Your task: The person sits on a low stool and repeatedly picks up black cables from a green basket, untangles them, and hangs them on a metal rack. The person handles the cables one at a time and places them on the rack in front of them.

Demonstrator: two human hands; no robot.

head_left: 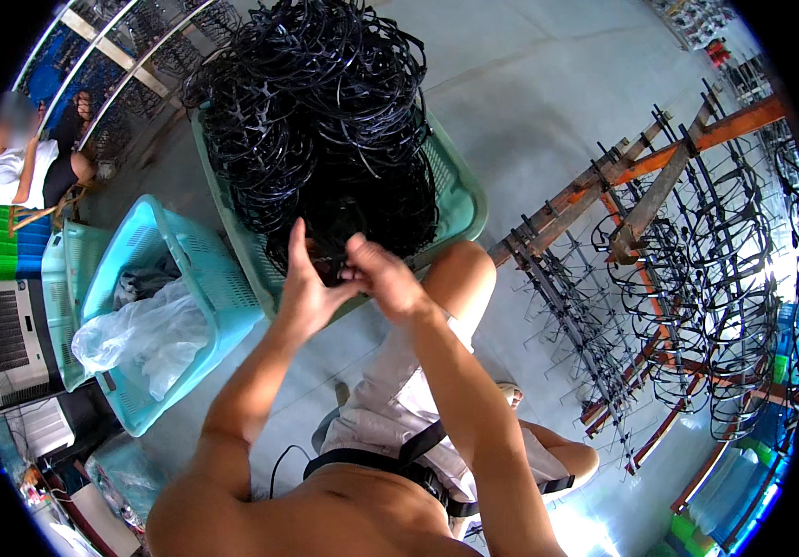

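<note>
My left hand (305,290) is raised at the near edge of a green plastic basket (466,190), thumb and a stretched finger spread apart. Close beside it, my right hand (388,281) has its fingers curled together toward the left thumb. Whatever the right fingers grip is too dark and small to make out. Just beyond both hands rises a large tangled heap of thin, glossy black curved pieces (325,102), piled above the basket's rim. The dark gap between my hands blends into that heap.
Left of the basket stands a turquoise basket (223,269) with clear plastic bags (154,334) in it. Rusty orange racks (636,167) hung with black curved pieces fill the right side. Far left, another person (38,167) sits beside metal racks. My knee (463,274) is against the green basket's near corner.
</note>
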